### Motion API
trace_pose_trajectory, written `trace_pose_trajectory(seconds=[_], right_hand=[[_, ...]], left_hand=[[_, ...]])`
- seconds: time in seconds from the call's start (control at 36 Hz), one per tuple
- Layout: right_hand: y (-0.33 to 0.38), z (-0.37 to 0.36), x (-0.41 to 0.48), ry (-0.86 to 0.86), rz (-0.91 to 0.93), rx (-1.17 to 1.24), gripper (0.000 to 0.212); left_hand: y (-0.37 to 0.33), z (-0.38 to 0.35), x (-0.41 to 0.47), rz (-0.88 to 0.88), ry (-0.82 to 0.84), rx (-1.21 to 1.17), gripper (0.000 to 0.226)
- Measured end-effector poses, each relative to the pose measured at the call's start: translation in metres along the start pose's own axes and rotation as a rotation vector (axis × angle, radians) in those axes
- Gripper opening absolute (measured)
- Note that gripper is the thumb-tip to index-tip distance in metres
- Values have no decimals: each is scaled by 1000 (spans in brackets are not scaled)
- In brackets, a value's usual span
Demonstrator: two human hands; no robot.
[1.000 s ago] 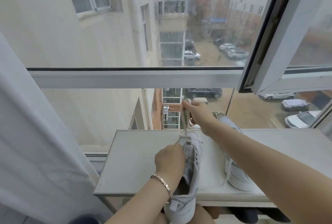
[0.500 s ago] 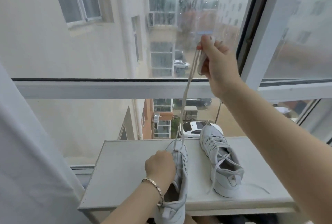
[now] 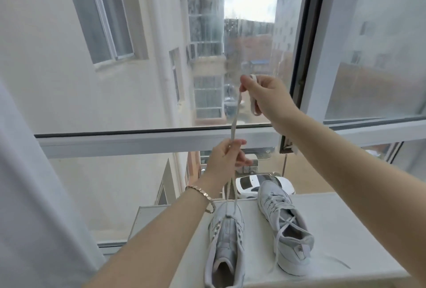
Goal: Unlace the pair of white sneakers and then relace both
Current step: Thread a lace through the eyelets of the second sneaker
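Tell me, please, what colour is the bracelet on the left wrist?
The bracelet is gold-coloured; the head view, the only one, shows it clearly.

— How many sneakers are counted?
— Two: the left sneaker (image 3: 227, 248) and the right sneaker (image 3: 285, 230), on one table (image 3: 345, 230).
— And laces?
— Two: the held lace (image 3: 234, 121) and the threaded lace (image 3: 280, 225).
— Hands?
— Two are seen, the left hand (image 3: 224, 158) and the right hand (image 3: 265, 98); one bracelet (image 3: 200, 193) is worn.
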State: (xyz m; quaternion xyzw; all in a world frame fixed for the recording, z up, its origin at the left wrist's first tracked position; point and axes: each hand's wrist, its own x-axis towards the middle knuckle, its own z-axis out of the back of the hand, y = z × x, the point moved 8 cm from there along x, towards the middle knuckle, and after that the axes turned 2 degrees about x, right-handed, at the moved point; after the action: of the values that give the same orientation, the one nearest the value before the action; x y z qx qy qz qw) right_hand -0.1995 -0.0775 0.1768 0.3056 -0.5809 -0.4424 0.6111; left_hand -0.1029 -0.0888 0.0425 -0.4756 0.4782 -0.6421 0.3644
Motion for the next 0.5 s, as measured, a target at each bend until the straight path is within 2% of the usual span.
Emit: trace_pose_trajectory(seconds=[0.08, 0.14, 0.22, 0.36, 0.5], right_hand=[[3, 10, 20, -107, -58, 89, 31], [5, 16, 30, -169, -84, 141, 30], [3, 16, 38, -174, -90, 144, 29], [-27, 13, 34, -194, -162, 81, 30], [-51, 24, 28, -266, -241, 85, 31]], left_hand=[[-2, 5, 9, 48, -36, -1, 26], [15, 6, 6, 134, 14, 128, 32], [54, 6, -7, 230, 82, 291, 34], [119, 13, -37, 428, 94, 328, 26], [140, 44, -48, 337, -88, 380, 36]])
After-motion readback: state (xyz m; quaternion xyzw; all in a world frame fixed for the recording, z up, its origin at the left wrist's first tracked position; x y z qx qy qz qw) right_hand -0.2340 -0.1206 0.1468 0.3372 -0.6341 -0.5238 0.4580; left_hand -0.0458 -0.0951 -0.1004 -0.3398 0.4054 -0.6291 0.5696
